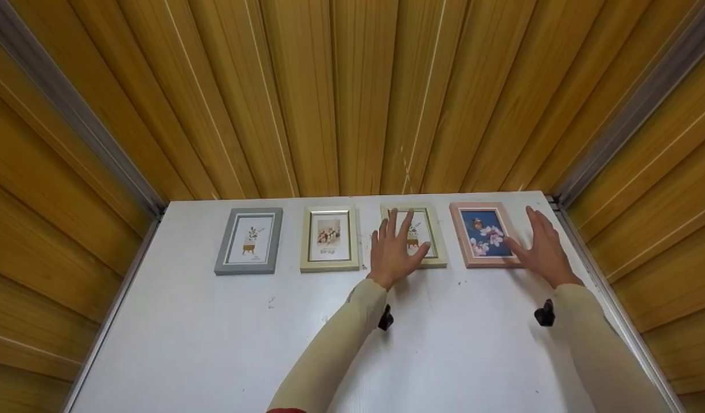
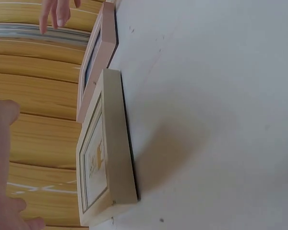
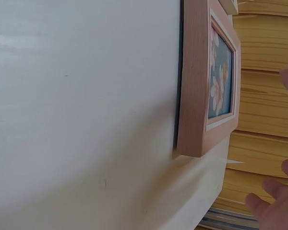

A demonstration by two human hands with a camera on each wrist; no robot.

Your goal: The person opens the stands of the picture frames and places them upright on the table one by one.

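Observation:
Four-sided picture frames stand in a row on a white panel. My left hand (image 1: 391, 257), fingers spread, is in front of a pale cream-green picture frame (image 1: 438, 244) and hides part of its potted-plant print. A gap shows between that hand and the frame in the left wrist view. At the right end is a pink picture frame (image 1: 483, 235) with a blossom picture. My right hand (image 1: 540, 252) is spread beside its right edge, the thumb overlapping the frame in the head view. The right wrist view shows those fingers (image 3: 273, 187) apart from the pink frame.
To the left are a cream picture frame (image 1: 306, 241) with a flower print and a grey-blue picture frame (image 1: 223, 246). Wood-patterned corrugated walls (image 1: 329, 97) enclose the white panel (image 1: 214, 338) at the back and sides, with metal rails (image 1: 599, 258) along its edges.

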